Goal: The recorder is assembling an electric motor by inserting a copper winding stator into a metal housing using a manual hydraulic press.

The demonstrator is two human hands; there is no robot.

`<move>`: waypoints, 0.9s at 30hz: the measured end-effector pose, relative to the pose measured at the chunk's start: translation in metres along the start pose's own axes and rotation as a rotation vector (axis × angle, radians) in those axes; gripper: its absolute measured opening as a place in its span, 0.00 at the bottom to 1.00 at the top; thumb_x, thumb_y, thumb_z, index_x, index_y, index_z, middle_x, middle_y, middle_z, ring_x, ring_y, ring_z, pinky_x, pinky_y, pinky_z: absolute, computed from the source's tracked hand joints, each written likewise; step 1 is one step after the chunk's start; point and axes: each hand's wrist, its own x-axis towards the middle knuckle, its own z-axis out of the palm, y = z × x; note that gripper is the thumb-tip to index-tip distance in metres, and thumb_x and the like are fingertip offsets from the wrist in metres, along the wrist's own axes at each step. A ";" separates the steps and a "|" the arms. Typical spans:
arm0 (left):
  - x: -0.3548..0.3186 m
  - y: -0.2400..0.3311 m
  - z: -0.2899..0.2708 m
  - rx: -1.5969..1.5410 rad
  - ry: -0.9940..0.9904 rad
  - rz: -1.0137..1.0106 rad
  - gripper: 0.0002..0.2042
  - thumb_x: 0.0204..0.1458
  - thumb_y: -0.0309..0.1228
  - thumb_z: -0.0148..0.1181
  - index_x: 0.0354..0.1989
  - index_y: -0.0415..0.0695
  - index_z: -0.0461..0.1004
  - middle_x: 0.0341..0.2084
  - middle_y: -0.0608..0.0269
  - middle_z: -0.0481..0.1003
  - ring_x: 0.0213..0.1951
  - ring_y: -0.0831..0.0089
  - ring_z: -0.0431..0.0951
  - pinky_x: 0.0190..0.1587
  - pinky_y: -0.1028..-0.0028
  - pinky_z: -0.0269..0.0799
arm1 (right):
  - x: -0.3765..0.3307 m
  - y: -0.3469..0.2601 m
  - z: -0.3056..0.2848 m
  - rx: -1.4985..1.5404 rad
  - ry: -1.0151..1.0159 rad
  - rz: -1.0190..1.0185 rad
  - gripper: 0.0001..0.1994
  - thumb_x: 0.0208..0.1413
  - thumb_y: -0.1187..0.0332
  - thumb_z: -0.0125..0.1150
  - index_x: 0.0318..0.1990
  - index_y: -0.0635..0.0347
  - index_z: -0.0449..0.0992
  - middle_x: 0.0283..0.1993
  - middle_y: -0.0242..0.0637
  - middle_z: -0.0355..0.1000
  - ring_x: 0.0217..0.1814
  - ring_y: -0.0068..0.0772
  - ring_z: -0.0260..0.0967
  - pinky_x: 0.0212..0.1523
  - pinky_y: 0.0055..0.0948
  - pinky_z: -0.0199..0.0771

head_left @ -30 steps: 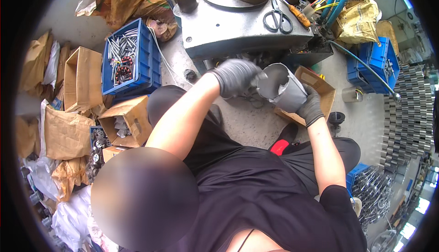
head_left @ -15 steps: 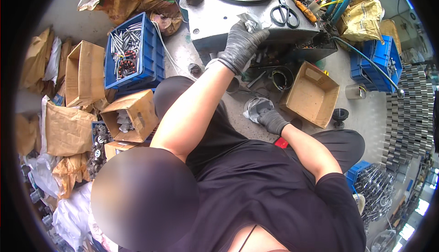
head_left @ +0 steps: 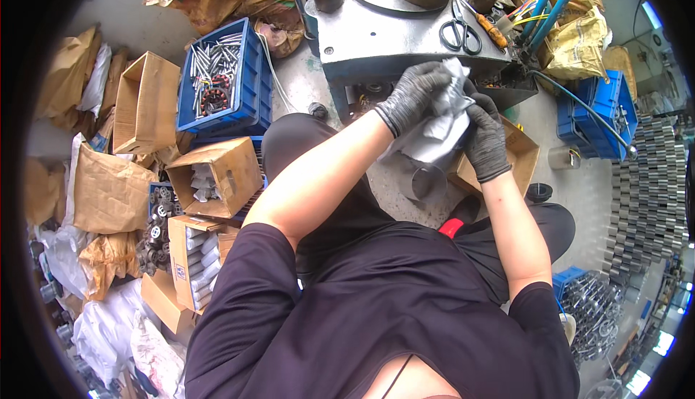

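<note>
Both my hands wear dark grey gloves and meet in front of the grey machine base (head_left: 391, 44). My left hand (head_left: 413, 95) grips the top of a crumpled white-grey sheet (head_left: 443, 130), cloth or plastic, I cannot tell which. My right hand (head_left: 485, 138) holds the same sheet from the right side. Just below the sheet a short shiny metal sleeve (head_left: 426, 182) stands apart from both hands, between my knees; whether it rests on the floor is hidden.
Scissors (head_left: 463, 34) lie on the machine base. An open cardboard box (head_left: 523, 159) sits right of my hands. On the left, a blue crate (head_left: 221, 73) holds metal rods among cardboard boxes (head_left: 217, 171) of parts. On the right are a second blue crate (head_left: 597, 120) and stacked metal parts (head_left: 648, 182).
A second ago both hands held the metal sleeve. My left hand then reached up to the machine base while the right lowered the sleeve; now both hands grip the crumpled sheet.
</note>
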 end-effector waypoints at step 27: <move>-0.353 0.167 -0.328 0.960 1.890 0.946 0.10 0.55 0.13 0.54 0.44 0.34 0.75 0.43 0.55 0.79 0.43 0.66 0.79 0.51 0.68 0.75 | -0.019 0.045 -0.113 -1.683 -0.490 0.295 0.15 0.55 0.64 0.69 0.44 0.67 0.81 0.39 0.52 0.81 0.43 0.48 0.80 0.49 0.37 0.79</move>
